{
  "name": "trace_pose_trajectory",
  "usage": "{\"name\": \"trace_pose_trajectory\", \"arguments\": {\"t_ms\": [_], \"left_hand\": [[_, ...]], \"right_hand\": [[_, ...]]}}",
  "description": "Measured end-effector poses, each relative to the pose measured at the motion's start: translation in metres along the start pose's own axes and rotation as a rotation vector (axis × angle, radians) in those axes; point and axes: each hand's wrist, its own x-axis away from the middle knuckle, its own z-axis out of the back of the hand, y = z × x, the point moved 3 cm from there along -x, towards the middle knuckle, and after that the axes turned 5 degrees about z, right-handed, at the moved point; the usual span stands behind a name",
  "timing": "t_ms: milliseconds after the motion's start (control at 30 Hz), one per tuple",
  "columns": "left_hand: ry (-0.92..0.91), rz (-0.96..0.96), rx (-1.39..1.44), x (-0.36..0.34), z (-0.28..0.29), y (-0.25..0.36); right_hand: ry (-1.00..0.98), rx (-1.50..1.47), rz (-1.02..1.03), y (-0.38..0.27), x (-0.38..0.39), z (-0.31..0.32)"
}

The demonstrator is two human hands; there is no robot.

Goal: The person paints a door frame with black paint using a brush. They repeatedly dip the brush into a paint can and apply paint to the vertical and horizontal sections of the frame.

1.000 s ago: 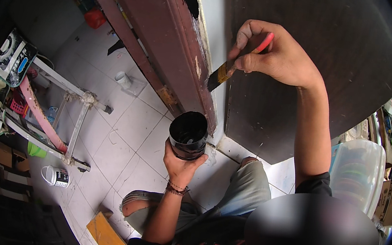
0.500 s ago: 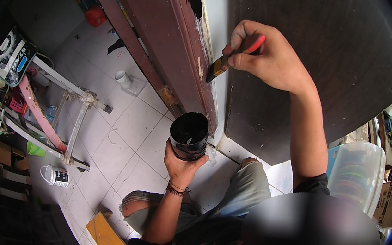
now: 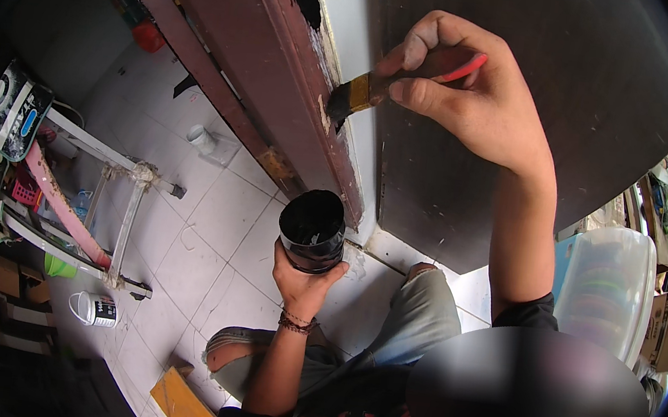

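Observation:
My right hand (image 3: 471,92) grips a paintbrush (image 3: 358,94) by its handle, which ends in red. Its dark bristles press on the edge of the brown door frame (image 3: 285,63), where the surface is chipped and a black patch of paint shows under them. Lower down, my left hand (image 3: 300,285) is wrapped round a black cup (image 3: 312,243) and holds it upright near the foot of the frame. The cup's inside is black, so how much it contains is hard to make out. A dark door panel (image 3: 452,181) stands just behind my right hand.
A white metal stand (image 3: 122,225) lies at the left on the tiled floor (image 3: 218,212), near a small white bucket (image 3: 96,310). A white cup (image 3: 200,140) sits beyond the frame. Close to my right elbow is a clear plastic box (image 3: 606,293); a wooden board (image 3: 184,403) lies lower left.
The paintbrush has moved up and left along the frame edge with my right hand, leaving a black mark below. My left hand still holds the cup in nearly the same place.

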Motion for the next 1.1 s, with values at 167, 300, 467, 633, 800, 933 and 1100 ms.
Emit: {"name": "trace_pose_trajectory", "arguments": {"t_ms": [167,300,467,633,800,933,1100], "left_hand": [[0.003,0.011,0.016,0.001,0.000,0.007],[0.001,0.021,0.042,0.001,0.000,0.006],[0.000,0.018,0.069,0.000,0.004,-0.001],[0.013,0.027,0.058,0.000,0.002,0.004],[-0.005,0.020,0.040,-0.001,0.003,0.000],[0.001,0.049,0.055,-0.001,0.005,0.002],[0.004,0.031,0.164,-0.002,0.002,0.012]], "right_hand": [[0.157,-0.122,-0.026,0.019,0.046,0.007],[0.196,-0.145,-0.207,0.049,0.069,-0.014],[0.165,-0.111,-0.157,0.048,0.043,-0.030],[0.174,-0.012,-0.016,0.036,0.018,-0.034],[0.084,0.064,-0.037,0.003,0.008,-0.027],[0.222,-0.136,0.058,-0.006,0.032,-0.025],[0.342,-0.018,0.019,0.009,0.092,-0.050]]}}
